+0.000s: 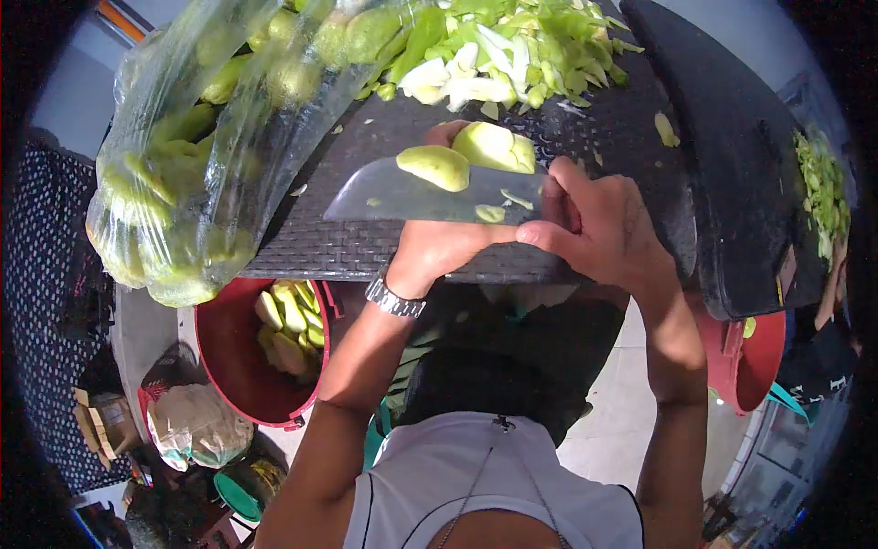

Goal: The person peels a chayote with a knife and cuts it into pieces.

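Note:
My right hand [604, 220] is closed around the handle end of a wide-bladed knife [366, 194], its blade pointing left above the near part of the table. Bits of pale green flesh cling to the blade. Behind the blade, my left hand [448, 242], with a metal watch at the wrist, grips a peeled green chayote [498, 146]; most of its fingers are hidden. A cut chayote piece [433, 168] lies against the blade's upper edge. Farther back on the table sits a heap of green and white peelings [494, 64].
A clear plastic bag of chayotes [174, 210] hangs over the table's left edge. Below it stands a red bucket [219, 348] holding cut pieces. At right are a black board or panel [741, 183] and another red bucket [764, 366]. The table [320, 229] is dark woven wicker.

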The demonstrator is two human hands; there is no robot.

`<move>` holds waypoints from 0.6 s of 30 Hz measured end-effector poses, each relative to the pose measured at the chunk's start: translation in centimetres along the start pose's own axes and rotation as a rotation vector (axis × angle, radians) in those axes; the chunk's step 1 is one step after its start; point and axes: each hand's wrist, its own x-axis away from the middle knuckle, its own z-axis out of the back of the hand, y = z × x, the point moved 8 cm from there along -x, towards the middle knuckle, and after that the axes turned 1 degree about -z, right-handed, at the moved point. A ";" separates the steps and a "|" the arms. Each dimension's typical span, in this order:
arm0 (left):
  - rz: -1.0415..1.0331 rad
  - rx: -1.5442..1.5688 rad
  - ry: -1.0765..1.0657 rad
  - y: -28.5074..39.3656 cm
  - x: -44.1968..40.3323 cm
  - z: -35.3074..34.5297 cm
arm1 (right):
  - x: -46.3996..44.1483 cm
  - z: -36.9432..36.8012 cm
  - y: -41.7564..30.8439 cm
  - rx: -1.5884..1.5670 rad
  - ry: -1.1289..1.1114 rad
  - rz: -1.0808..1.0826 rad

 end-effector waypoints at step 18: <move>0.464 0.691 -0.054 -2.2 0.0 -0.7 | -0.1 0.7 5.0 -0.053 0.056 -0.138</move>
